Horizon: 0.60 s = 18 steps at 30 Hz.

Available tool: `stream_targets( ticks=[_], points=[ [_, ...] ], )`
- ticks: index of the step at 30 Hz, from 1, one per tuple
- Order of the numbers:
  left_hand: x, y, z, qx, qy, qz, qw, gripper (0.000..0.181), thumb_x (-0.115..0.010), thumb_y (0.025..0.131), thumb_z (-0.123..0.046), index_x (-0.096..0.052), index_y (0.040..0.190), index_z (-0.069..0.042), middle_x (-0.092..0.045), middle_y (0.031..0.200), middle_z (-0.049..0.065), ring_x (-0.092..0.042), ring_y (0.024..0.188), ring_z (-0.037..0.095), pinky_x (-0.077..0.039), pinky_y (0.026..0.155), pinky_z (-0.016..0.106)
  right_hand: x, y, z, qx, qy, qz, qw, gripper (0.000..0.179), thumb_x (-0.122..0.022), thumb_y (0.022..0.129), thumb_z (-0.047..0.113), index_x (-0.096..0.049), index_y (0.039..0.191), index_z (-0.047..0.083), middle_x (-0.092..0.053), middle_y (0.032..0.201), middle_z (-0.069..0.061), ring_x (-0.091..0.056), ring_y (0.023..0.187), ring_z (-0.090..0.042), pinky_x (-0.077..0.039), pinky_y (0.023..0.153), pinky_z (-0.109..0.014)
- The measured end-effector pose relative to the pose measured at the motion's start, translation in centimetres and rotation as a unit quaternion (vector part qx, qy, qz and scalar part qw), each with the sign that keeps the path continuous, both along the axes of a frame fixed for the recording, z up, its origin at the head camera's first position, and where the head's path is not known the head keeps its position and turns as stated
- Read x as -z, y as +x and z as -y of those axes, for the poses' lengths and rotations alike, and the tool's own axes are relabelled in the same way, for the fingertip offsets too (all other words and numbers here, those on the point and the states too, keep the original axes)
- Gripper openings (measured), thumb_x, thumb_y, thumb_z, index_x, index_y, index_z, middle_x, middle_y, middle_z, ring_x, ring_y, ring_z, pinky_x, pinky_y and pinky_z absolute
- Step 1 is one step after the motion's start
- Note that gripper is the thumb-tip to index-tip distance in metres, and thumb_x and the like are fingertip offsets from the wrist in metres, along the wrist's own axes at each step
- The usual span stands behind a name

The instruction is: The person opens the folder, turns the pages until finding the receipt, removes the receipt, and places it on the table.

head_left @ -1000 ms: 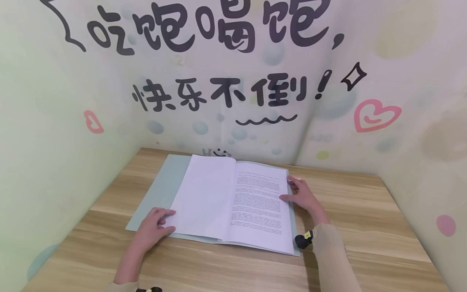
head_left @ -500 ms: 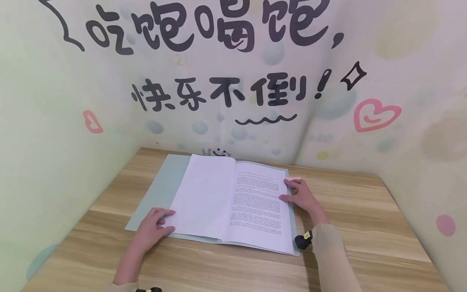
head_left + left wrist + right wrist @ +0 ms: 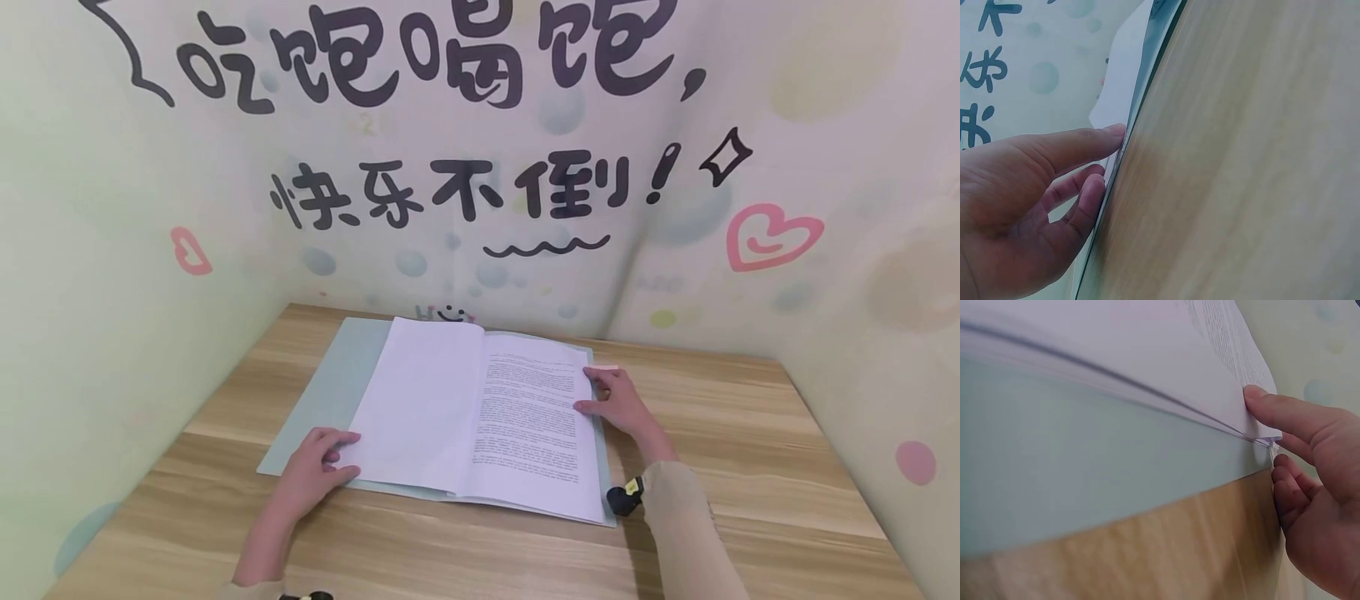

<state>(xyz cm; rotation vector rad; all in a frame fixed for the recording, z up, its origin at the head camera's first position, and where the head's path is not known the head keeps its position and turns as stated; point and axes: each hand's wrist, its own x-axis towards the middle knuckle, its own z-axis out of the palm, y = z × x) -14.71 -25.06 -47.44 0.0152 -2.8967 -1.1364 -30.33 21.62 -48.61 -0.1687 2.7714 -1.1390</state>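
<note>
A pale blue folder [image 3: 318, 392] lies spread on the wooden table, with white pages inside it. Its left page [image 3: 423, 400] is blank and its right page [image 3: 528, 425] carries dense print. My left hand [image 3: 311, 471] rests at the lower left corner of the blank page, thumb and index finger spread; in the left wrist view the thumb [image 3: 1100, 142] touches the paper's edge. My right hand [image 3: 618, 402] pinches the printed page's outer edge. Its thumb [image 3: 1266, 403] lies on top of the sheet in the right wrist view, and the index fingertip is hidden behind the paper.
A small pinkish tab [image 3: 604, 367] shows past the folder's right edge, beside the right hand. The wooden table [image 3: 750, 467] extends around the folder. Behind it stands a patterned wall [image 3: 420, 275] with large black lettering.
My right index finger has drawn in from the folder's right edge to the printed page's edge, and the pinkish tab shows more. The left hand has stayed put.
</note>
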Motion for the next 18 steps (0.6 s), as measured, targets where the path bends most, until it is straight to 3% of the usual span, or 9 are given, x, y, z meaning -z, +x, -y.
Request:
stream_targets(
  ticks=[4, 10, 18],
  points=[
    [-0.01, 0.05, 0.02, 0.0, 0.003, 0.002, 1.0, 0.043, -0.076, 0.083, -0.011, -0.065, 0.124, -0.005, -0.056, 0.123, 0.016, -0.056, 0.099, 0.023, -0.049, 0.083, 0.029, 0.03, -0.1, 0.06, -0.006, 0.003, -0.006, 1.0, 0.079, -0.077, 0.085, 0.029, -0.039, 0.15, 0.009, -0.042, 0.139, -0.021, -0.046, 0.124, -0.036, -0.041, 0.105, -0.052],
    [-0.05, 0.09, -0.01, 0.001, 0.002, -0.001, 1.0, 0.042, -0.076, 0.083, -0.011, -0.066, 0.123, -0.005, -0.056, 0.122, 0.016, -0.056, 0.099, 0.022, -0.049, 0.082, 0.028, -0.13, -0.25, 0.21, -0.013, -0.01, -0.013, 0.9998, 0.078, -0.077, 0.085, 0.023, -0.038, 0.15, 0.008, -0.056, 0.122, -0.018, -0.05, 0.107, -0.029, -0.042, 0.091, -0.038],
    [-0.13, 0.12, -0.02, 0.002, 0.002, -0.007, 1.0, 0.042, -0.076, 0.082, -0.011, -0.066, 0.123, -0.005, -0.057, 0.121, 0.015, -0.056, 0.097, 0.021, -0.049, 0.082, 0.028, -0.69, -0.05, 0.22, 0.004, -0.048, -0.027, 0.9985, 0.072, -0.071, 0.088, 0.009, -0.036, 0.151, 0.011, -0.057, 0.127, -0.02, -0.054, 0.112, -0.032, -0.047, 0.094, -0.04]
  ],
)
